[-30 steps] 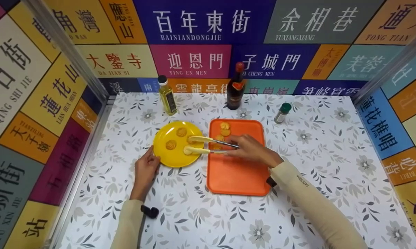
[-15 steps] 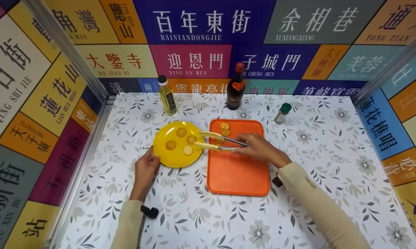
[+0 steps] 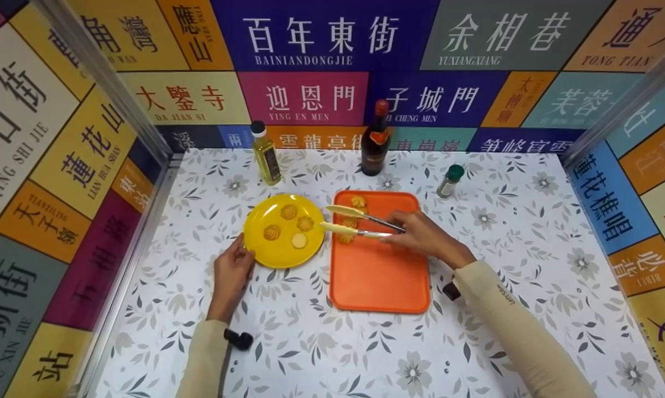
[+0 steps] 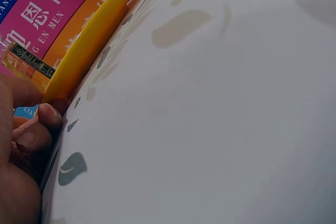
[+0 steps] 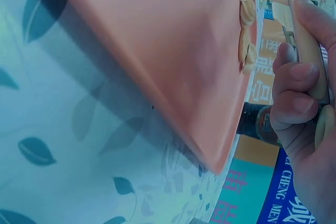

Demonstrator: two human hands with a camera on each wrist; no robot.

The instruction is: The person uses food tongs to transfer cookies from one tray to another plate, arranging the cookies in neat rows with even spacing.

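Tongs [image 3: 350, 230] in right hand [image 3: 425, 234] hang above tray [image 3: 382, 279].

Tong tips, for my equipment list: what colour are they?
The tong tips are pale yellow; the head view shows them best.

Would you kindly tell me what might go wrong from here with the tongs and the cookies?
The open tongs in the right hand hang over closely spaced cookies on the orange tray, so a tip might nudge one. A cookie carried across the gap to the yellow plate could slip onto the tabletop. The left hand grips the plate's rim, so a sudden pull might shift its four cookies.
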